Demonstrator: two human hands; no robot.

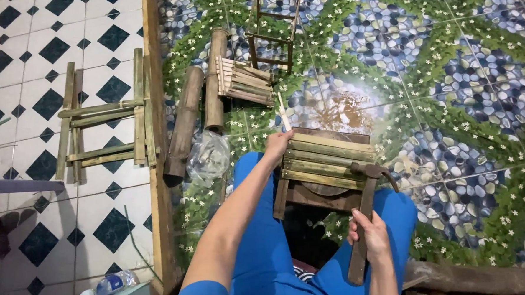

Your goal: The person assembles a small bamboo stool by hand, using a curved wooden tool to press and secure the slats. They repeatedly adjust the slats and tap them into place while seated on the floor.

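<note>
A small bamboo slat stool seat (pixel 325 156) rests between my knees, over a dark wooden block. My left hand (pixel 278 143) pinches a thin pale bamboo peg (pixel 283 112) upright at the seat's far left corner. My right hand (pixel 369 232) grips the wooden handle of a hammer (pixel 365 201), whose dark head lies on the seat's right edge.
Two thick bamboo tubes (pixel 184 121) and a bundle of cut slats (pixel 242 80) lie ahead on the pebble-patterned floor. A small wooden frame (pixel 273 29) stands further off. A bamboo frame (pixel 104 113) lies on the white tiles at left. A clear plastic bag (pixel 208 156) and a bottle (pixel 109 285) lie nearby.
</note>
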